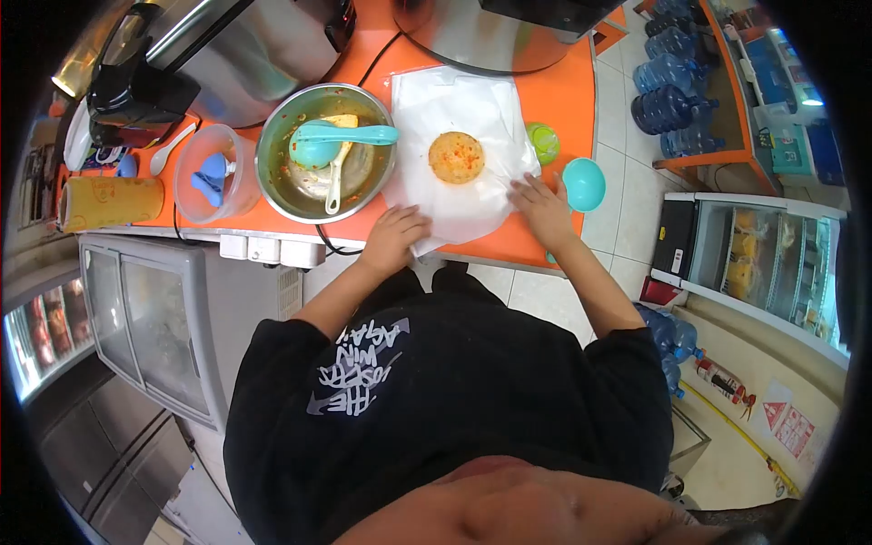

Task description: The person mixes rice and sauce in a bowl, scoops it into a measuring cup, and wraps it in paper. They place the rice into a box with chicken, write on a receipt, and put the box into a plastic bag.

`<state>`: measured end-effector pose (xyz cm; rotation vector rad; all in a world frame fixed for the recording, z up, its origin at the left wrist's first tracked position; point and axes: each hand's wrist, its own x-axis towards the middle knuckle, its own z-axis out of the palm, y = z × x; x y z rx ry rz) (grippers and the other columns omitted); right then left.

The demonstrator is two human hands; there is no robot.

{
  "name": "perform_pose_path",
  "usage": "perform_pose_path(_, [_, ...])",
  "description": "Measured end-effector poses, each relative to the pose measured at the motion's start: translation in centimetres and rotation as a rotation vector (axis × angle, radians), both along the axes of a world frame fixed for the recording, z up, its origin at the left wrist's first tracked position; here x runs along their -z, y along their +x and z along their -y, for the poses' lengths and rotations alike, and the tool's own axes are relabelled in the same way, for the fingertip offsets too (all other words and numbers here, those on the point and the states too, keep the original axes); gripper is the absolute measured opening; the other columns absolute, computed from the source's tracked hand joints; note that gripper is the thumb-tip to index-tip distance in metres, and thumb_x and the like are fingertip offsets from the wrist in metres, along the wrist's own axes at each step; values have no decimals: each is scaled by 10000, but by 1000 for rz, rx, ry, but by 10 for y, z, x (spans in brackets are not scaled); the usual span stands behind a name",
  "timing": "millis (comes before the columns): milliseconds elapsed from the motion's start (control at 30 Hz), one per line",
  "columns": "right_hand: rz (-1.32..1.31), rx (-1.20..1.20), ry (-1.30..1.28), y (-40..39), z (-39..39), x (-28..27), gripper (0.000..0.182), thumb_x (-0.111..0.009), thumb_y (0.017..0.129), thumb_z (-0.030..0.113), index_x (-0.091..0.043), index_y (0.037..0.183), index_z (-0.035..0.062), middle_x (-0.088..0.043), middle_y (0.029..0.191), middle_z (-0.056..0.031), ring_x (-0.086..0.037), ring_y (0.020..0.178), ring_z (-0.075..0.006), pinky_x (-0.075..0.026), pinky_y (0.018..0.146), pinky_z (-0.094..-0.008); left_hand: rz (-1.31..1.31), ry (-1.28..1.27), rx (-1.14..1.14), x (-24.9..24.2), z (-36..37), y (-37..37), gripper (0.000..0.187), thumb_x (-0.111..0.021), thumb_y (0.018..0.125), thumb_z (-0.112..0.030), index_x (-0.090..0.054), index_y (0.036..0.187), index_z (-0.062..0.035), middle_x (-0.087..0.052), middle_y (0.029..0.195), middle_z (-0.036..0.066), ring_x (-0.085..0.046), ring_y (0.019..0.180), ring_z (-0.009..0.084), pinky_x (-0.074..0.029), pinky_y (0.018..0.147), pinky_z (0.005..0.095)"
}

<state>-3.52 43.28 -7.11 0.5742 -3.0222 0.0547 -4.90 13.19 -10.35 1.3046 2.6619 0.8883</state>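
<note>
A round, flat, orange-flecked patty (456,157) lies on white paper sheets (413,109) on the orange counter. My left hand (392,241) is at the paper's lower left corner, fingers stretched over its edge and apart from the patty. At the right edge, my right hand (543,211) touches the creased paper with fingers spread. Close beyond that hand sits a turquoise bowl (584,184). A steel mixing bowl (272,186) stands left of the paper, holding a turquoise ladle (350,134) and a cream-handled utensil (335,182).
A clear plastic tub (195,159) with blue pieces inside stands farther left, beside a yellow roll (113,202). A green-lidded container (544,143) sits right of the paper. Large metal appliances (263,59) line the counter's back. A glass-doored freezer (150,318) stands below left.
</note>
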Motion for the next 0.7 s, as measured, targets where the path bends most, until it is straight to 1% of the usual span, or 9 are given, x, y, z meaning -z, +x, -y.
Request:
perform_pose_path(100, [221, -125, -194, 16, -4, -18, 379, -572, 617, 36, -554, 978, 148, -542, 1064, -1, -453, 1071, -182, -238, 941, -454, 202, 125, -206, -16, 16, 29, 274, -561, 568, 34, -564, 814, -87, -580, 978, 44, -466, 1053, 260, -297, 932, 430])
perform_pose_path(200, [232, -112, -712, 24, -2, -8, 255, -579, 676, 55, -570, 923, 117, -586, 938, -30, -515, 975, -209, -337, 884, -407, 259, 333, -446, -16, 19, 51, 195, -576, 613, 25, -562, 783, -71, -596, 934, 56, -497, 1018, 272, -306, 923, 425])
perform_pose_path(267, [312, 263, -1238, 14, 16, 5, 120, -548, 759, 113, -559, 873, 76, -593, 828, -80, -563, 845, -239, -434, 736, -321, 165, 352, -476, -16, 11, 48, 69, -571, 700, -38, -554, 765, -51, -602, 873, 101, -544, 929, 280, -384, 839, 384])
perform_pose_path(333, [152, 277, -1149, -8, 27, 19, 109, -528, 783, 145, -547, 852, 63, -586, 780, -109, -570, 777, -257, -441, 649, -314, 447, 473, -871, -14, -3, 41, 76, -529, 766, -115, -542, 776, -40, -590, 770, 157, -579, 777, 298, -447, 677, 358])
perform_pose_path(400, [-6, 288, -1054, -27, 27, 32, 132, -508, 808, 177, -535, 832, 50, -580, 732, -137, -578, 709, -274, -448, 562, -307, 369, 380, -953, -22, -18, 15, 126, -504, 788, -158, -539, 789, -37, -573, 710, 175, -571, 697, 314, -445, 611, 375])
perform_pose_path(433, [25, 326, -747, -35, 25, 37, 157, -507, 805, 200, -522, 820, 45, -574, 713, -150, -568, 646, -295, -433, 525, -343, 295, 279, -1022, -24, -22, 5, 176, -479, 810, -201, -537, 801, -34, -555, 650, 193, -562, 617, 331, -444, 544, 391])
perform_pose_path(467, [49, 359, -438, -39, 23, 41, 183, -507, 803, 223, -509, 807, 40, -568, 694, -163, -558, 584, -317, -419, 487, -379, 294, 284, -1027, -20, -23, 1, 176, -479, 810, -201, -537, 801, -34, -555, 650, 193, -562, 617, 331, -444, 544, 391])
perform_pose_path(567, [62, 372, -341, -26, 21, 50, 201, -520, 787, 246, -501, 812, 47, -558, 645, -161, -536, 524, -343, -403, 458, -430, 253, -222, -930, -20, -29, -4, 221, -489, 791, -251, -546, 836, -42, -558, 673, 192, -553, 616, 341, -442, 559, 422])
perform_pose_path(700, [191, 503, -293, -32, 33, 12, 195, -537, 761, 226, -504, 857, 59, -570, 727, -153, -558, 642, -330, -418, 536, -432, 251, -80, -1055, 0, -25, 1, 269, -533, 752, -274, -544, 881, -39, -567, 819, 192, -553, 756, 335, -440, 651, 417])
